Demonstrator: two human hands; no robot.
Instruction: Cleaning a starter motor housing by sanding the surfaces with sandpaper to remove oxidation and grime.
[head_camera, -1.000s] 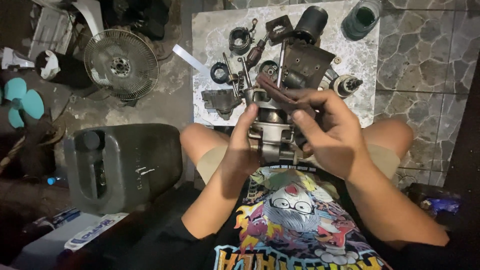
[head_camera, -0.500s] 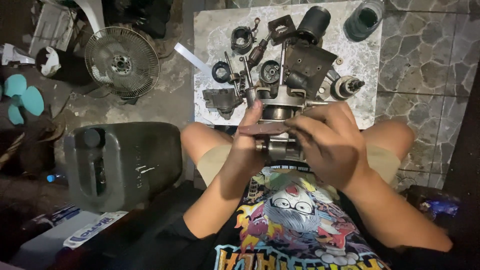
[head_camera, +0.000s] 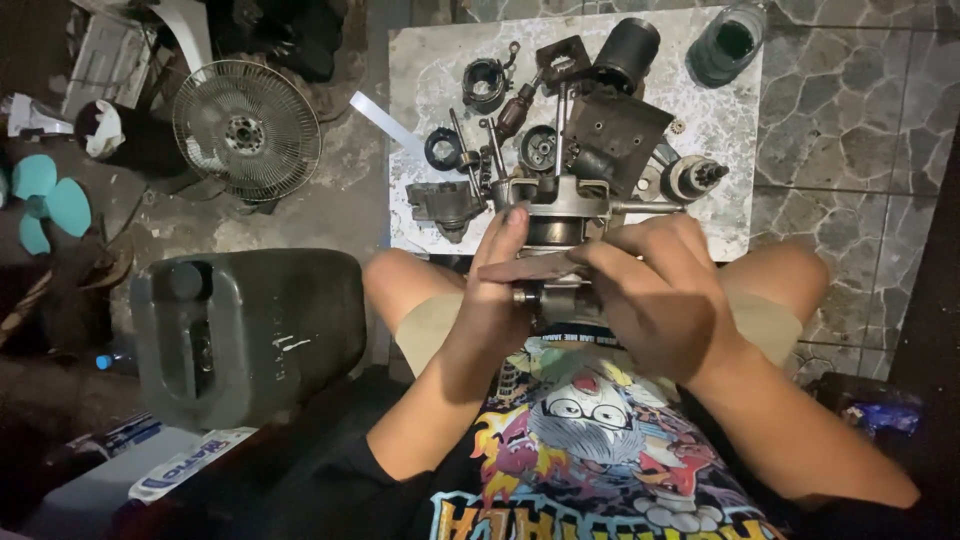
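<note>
Now | left hand (head_camera: 495, 290), right hand (head_camera: 660, 290) clamped on motor assembly (head_camera: 560, 205) | slab edge (head_camera: 400, 150) beside

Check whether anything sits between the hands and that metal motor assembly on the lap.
Nothing visible does. The left hand and right hand are both already on the metal motor assembly, pinching a flat strip across its top. The loose parts lie beyond on the marble slab.

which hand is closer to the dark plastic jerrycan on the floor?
Left. The left hand grips the motor assembly on the side facing the jerrycan, a knee between them. The right hand holds the assembly's far side, farther away.
</note>
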